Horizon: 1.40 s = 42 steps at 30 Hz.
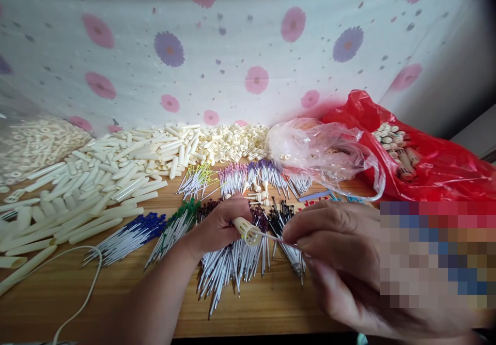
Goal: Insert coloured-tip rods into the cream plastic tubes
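Note:
In my left hand (220,226) I grip a cream plastic pen barrel (245,230), its slotted, ring-shaped end turned toward the right. My right hand (341,257) pinches a thin white pen refill (270,237) between thumb and fingers. The refill reaches the slotted end; how far it goes inside I cannot tell. Beneath both hands, refills with dark tops (232,265) lie fanned out on the wooden table (186,319). To the left are bundles of green-topped refills (176,231) and blue-topped refills (127,239); black-topped refills (284,231) lie beside my right fingers.
Cream pen tubes (104,179) are heaped at the left, with small slotted parts (236,143) behind. Yellow-topped refills (197,179) and pink-topped refills (233,177) lie farther back. A clear bag (321,149) and red bag (437,164) stand right. A white cord (85,298) loops front left.

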Tool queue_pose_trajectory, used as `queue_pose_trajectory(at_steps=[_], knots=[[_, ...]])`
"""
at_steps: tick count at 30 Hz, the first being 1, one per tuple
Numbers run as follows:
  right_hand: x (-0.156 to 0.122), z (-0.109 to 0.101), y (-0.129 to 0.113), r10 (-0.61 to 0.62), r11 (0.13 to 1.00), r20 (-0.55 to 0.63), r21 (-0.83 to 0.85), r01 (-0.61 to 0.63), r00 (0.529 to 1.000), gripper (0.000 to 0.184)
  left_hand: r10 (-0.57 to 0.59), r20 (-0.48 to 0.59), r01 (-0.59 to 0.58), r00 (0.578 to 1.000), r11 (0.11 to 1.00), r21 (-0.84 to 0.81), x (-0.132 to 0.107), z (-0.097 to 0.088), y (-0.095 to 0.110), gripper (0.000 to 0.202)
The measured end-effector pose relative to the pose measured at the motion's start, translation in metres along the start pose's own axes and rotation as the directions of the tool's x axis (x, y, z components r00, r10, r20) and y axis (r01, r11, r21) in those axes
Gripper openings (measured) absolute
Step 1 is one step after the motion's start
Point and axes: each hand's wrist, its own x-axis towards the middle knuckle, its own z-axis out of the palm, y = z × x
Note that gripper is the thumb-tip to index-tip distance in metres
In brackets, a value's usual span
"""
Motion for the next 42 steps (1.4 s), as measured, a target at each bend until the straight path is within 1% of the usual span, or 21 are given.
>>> queue_pose_trajectory(at_steps=[3,6,10,12,13,15,18,21,23,26,30,33,37,39,42], knots=[[-0.003,0.003,0.0,0.003,1.0,0.003,-0.003,-0.003,1.0,0.018,0.022,0.041,-0.023,0.999,0.999,0.032,0.0,0.0,0.0,0.031],[-0.008,0.007,0.0,0.001,1.0,0.034,0.004,-0.002,0.999,0.019,0.031,0.06,-0.034,0.998,0.998,0.049,0.0,0.001,0.0,0.034],[-0.012,0.018,0.003,0.026,0.999,-0.011,0.027,-0.026,1.0,0.016,-0.003,0.062,0.0,0.998,0.999,0.043,-0.002,0.002,-0.004,0.039],[-0.013,0.024,0.009,0.025,0.999,0.001,0.021,-0.025,1.0,0.014,-0.026,0.052,0.023,0.998,0.998,0.053,-0.003,0.002,-0.007,0.041],[-0.014,0.026,0.012,0.031,0.999,0.026,0.01,-0.031,0.999,0.013,-0.033,0.043,0.031,0.999,0.997,0.064,-0.003,0.001,-0.008,0.042],[-0.015,0.03,0.019,0.083,0.997,0.059,-0.007,-0.083,0.995,0.013,-0.034,0.012,0.033,0.999,0.996,0.082,-0.004,-0.001,-0.008,0.047],[-0.017,0.033,0.028,0.185,0.981,0.023,0.048,-0.186,0.983,0.012,-0.012,-0.024,0.014,1.0,0.997,0.069,-0.006,-0.005,-0.006,0.052],[-0.018,0.036,0.034,0.224,0.968,-0.005,0.113,-0.222,0.974,0.01,-0.012,-0.056,0.017,0.998,0.997,0.079,-0.007,-0.005,-0.005,0.047],[-0.018,0.038,0.038,0.241,0.963,-0.006,0.126,-0.238,0.971,0.009,-0.01,-0.092,0.022,0.996,0.991,0.13,-0.007,-0.005,-0.006,0.044],[-0.017,0.041,0.043,0.276,0.951,-0.009,0.15,-0.272,0.961,0.011,0.007,-0.14,0.029,0.99,0.967,0.253,-0.008,-0.004,-0.009,0.044],[-0.017,0.047,0.048,0.345,0.922,-0.023,0.196,-0.334,0.938,0.012,0.05,-0.199,0.032,0.979,0.921,0.388,-0.009,-0.004,-0.012,0.044],[-0.018,0.053,0.049,0.405,0.894,-0.038,0.225,-0.387,0.914,0.009,0.066,-0.241,0.049,0.968,0.896,0.441,-0.008,-0.005,-0.012,0.042],[-0.02,0.061,0.051,0.473,0.851,-0.047,0.281,-0.443,0.88,0.01,0.087,-0.275,0.065,0.958,0.864,0.499,-0.007,-0.006,-0.01,0.041],[-0.02,0.064,0.051,0.513,0.81,-0.019,0.343,-0.476,0.858,0.01,0.092,-0.285,0.073,0.954,0.852,0.518,-0.008,-0.006,-0.008,0.04],[-0.02,0.065,0.05,0.56,0.729,0.057,0.44,-0.524,0.827,0.014,0.101,-0.3,0.082,0.949,0.836,0.543,-0.007,-0.007,-0.006,0.038]])
